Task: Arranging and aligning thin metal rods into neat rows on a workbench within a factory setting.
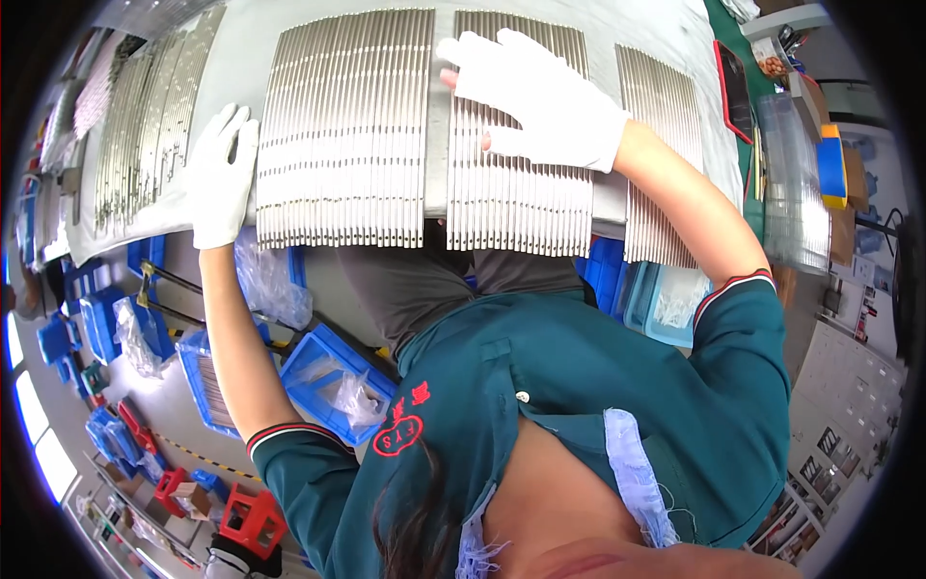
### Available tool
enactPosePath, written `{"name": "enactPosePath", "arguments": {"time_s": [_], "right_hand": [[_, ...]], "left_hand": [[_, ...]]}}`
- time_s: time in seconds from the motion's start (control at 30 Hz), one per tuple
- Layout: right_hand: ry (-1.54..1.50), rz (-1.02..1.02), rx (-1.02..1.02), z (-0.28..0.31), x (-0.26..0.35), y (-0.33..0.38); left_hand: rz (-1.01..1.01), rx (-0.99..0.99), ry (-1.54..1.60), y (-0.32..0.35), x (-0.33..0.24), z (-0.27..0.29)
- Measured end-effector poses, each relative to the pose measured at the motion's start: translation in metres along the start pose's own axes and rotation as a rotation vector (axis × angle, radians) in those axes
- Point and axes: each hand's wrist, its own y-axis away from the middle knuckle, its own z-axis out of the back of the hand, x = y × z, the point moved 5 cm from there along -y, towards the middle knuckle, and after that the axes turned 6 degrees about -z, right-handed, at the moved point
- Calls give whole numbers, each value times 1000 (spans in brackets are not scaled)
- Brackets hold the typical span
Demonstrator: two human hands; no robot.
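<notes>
Slim metal rods lie side by side in flat rows across the covered table. My left hand (222, 179), in a white glove, rests along the left edge of the widest row of rods (342, 135), its fingers stretched out. Over the middle row of rods (521, 207) my gloved right hand (535, 101) lies flat with fingers spread; bare fingertips poke from the glove. That hand hides much of the row's upper part. A narrower row of rods (661, 106) sits to the right, partly behind my right forearm. Neither hand grips anything.
Looser rods (159, 116) lie at the far left of the table. A red-edged dark tray-like object (733, 92) is at the right. Below the table edge stand a blue bin with plastic bags (338, 381) and a light-blue bin (666, 304).
</notes>
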Motion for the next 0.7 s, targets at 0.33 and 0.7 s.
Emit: {"name": "enactPosePath", "arguments": {"time_s": [0.33, 0.7], "right_hand": [[48, -2, 127, 2, -5, 11], [-126, -6, 158, 0, 23, -62]], "left_hand": [[-67, -70, -15, 0, -2, -3], [-75, -130, -80, 3, -7, 1]]}}
